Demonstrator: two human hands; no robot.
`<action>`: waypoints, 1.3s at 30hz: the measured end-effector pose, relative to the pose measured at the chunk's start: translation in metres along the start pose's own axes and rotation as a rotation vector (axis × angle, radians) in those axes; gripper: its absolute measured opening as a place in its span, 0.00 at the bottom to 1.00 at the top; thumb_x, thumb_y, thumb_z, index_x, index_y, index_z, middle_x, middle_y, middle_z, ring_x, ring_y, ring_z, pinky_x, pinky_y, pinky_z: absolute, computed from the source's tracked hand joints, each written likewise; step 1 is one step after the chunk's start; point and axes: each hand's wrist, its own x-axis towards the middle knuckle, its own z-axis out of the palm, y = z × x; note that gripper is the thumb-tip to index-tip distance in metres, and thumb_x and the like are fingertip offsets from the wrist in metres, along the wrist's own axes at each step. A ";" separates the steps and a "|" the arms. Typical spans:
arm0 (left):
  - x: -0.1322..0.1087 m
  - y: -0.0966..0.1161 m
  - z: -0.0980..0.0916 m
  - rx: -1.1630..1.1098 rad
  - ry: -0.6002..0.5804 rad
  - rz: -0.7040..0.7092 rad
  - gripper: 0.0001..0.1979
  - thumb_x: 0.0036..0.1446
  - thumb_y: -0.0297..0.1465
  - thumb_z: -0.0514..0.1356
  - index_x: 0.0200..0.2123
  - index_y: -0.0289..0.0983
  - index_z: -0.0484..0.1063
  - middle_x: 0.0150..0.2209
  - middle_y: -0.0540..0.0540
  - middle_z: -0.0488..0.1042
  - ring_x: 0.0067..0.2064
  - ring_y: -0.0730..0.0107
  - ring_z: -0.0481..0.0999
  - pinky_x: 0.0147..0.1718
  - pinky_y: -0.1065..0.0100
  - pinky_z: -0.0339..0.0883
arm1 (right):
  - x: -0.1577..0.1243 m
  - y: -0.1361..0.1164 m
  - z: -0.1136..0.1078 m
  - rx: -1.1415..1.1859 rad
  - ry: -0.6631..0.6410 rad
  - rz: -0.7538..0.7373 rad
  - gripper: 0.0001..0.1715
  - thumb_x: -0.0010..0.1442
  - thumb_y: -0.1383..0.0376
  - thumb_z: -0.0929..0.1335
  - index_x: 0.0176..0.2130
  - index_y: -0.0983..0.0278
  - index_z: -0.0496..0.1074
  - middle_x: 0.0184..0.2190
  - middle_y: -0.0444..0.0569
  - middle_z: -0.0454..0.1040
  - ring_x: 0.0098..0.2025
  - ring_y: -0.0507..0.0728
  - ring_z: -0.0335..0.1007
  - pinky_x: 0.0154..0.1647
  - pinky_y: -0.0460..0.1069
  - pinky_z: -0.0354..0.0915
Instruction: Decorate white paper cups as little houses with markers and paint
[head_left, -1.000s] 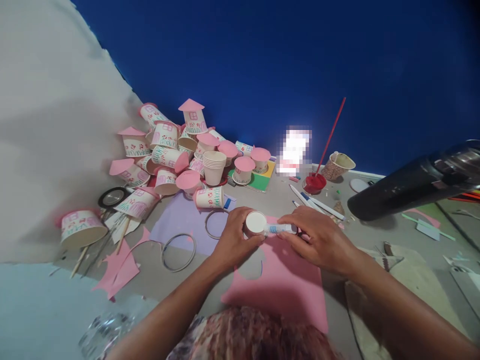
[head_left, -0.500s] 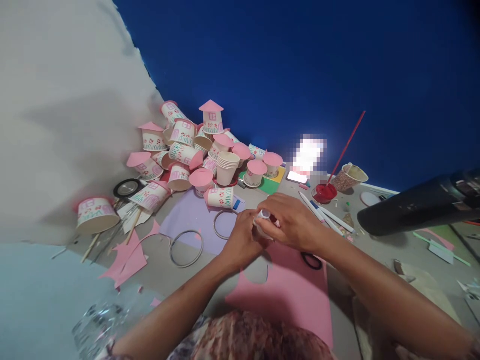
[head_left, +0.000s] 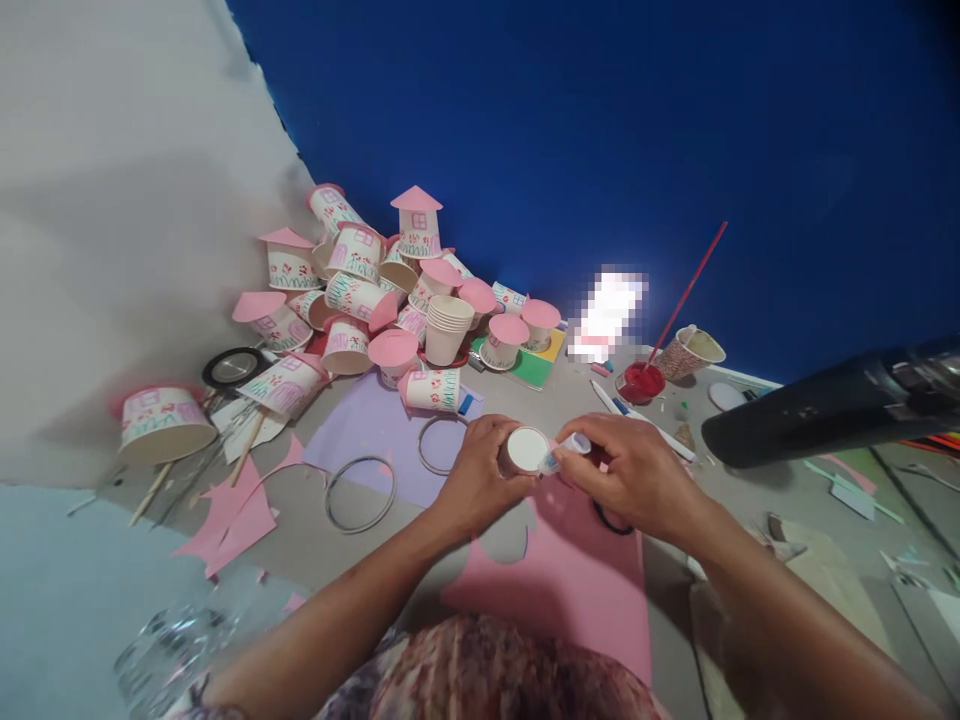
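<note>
My left hand [head_left: 480,470] is wrapped round a paper cup [head_left: 528,449] whose white round end faces up. Pinched in my right hand [head_left: 626,465] is a small white glue bottle [head_left: 574,444], tilted, its tip at the right edge of that end. Below both hands lies a pink paper sheet [head_left: 577,600] with a rounded cutout. Part of black-handled scissors [head_left: 611,518] shows under my right hand. Metal rings [head_left: 360,494] rest to the left, partly on a purple sheet [head_left: 341,430].
Decorated cups with pink cone roofs [head_left: 394,348] are heaped at the back left, around a stack of plain cups [head_left: 448,330]. Right of them stand a red paint jar [head_left: 640,383] with a stick, a patterned cup [head_left: 691,353] and a dark cylinder [head_left: 795,415]. Pink scraps [head_left: 232,515] lie left.
My hands have moved apart. The cup's white end now shows, and my right hand has shifted right with the glue bottle tilted at its edge. The view has shifted slightly.
</note>
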 end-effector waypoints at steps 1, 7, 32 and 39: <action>0.000 0.000 0.000 0.006 0.000 0.006 0.21 0.47 0.27 0.70 0.47 0.38 0.77 0.51 0.40 0.77 0.56 0.50 0.75 0.58 0.50 0.69 | -0.001 -0.004 0.004 0.004 0.004 -0.027 0.10 0.64 0.65 0.68 0.32 0.62 0.77 0.22 0.44 0.74 0.24 0.53 0.65 0.29 0.49 0.54; 0.002 0.002 -0.001 0.043 0.009 0.010 0.19 0.46 0.28 0.70 0.45 0.38 0.78 0.49 0.42 0.79 0.54 0.51 0.76 0.57 0.51 0.70 | 0.018 -0.008 0.020 0.027 0.018 -0.131 0.09 0.65 0.67 0.67 0.33 0.62 0.77 0.26 0.47 0.77 0.29 0.55 0.69 0.34 0.50 0.58; 0.001 0.001 0.000 0.023 -0.016 -0.031 0.25 0.44 0.28 0.73 0.49 0.40 0.80 0.50 0.43 0.77 0.56 0.50 0.74 0.59 0.50 0.69 | 0.017 0.028 -0.012 -0.087 -0.031 -0.237 0.13 0.71 0.59 0.67 0.41 0.62 0.79 0.29 0.50 0.79 0.31 0.57 0.71 0.37 0.52 0.62; 0.000 0.002 0.000 0.006 -0.015 -0.046 0.25 0.45 0.27 0.73 0.49 0.41 0.80 0.52 0.43 0.75 0.57 0.52 0.74 0.59 0.51 0.70 | 0.014 0.019 -0.019 -0.044 -0.135 -0.199 0.11 0.70 0.60 0.68 0.40 0.62 0.80 0.28 0.47 0.78 0.29 0.54 0.69 0.33 0.49 0.60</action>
